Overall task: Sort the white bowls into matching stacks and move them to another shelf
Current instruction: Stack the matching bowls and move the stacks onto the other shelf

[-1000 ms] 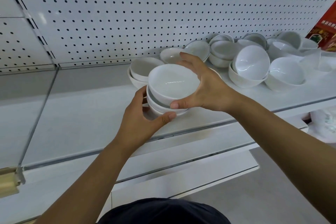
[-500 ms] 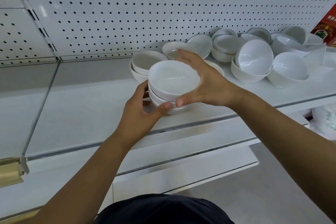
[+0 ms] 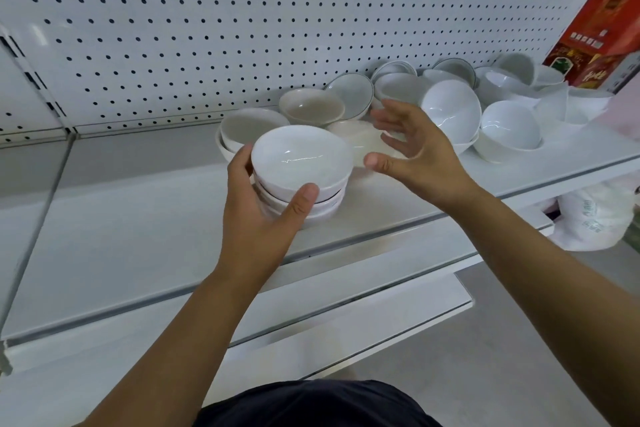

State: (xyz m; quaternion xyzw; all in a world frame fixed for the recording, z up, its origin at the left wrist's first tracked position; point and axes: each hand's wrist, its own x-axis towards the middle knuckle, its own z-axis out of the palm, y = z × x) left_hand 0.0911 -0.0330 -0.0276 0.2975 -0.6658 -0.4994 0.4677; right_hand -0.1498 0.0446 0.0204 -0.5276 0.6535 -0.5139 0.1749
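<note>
A stack of white bowls [image 3: 300, 163] sits on the white shelf [image 3: 138, 218] near its front edge. My left hand [image 3: 256, 215] wraps the stack from the left, thumb on its front wall. My right hand [image 3: 412, 152] hovers open just right of the stack, fingers spread, touching nothing. Behind the stack lie a pair of nested bowls [image 3: 249, 125] and a cream bowl [image 3: 311, 107]. Several more white bowls, some tipped on edge [image 3: 450, 107], crowd the shelf's right end.
A white pegboard [image 3: 242, 10] backs the shelf. A red carton [image 3: 599, 42] stands at the far right behind the bowls. A white plastic bag [image 3: 595, 215] hangs below the shelf at right. A lower shelf [image 3: 311, 315] juts out beneath.
My right hand has let go of the top bowl and pulled away to the right, fingers opening. My left hand still holds the stack, which now rests on the shelf.
</note>
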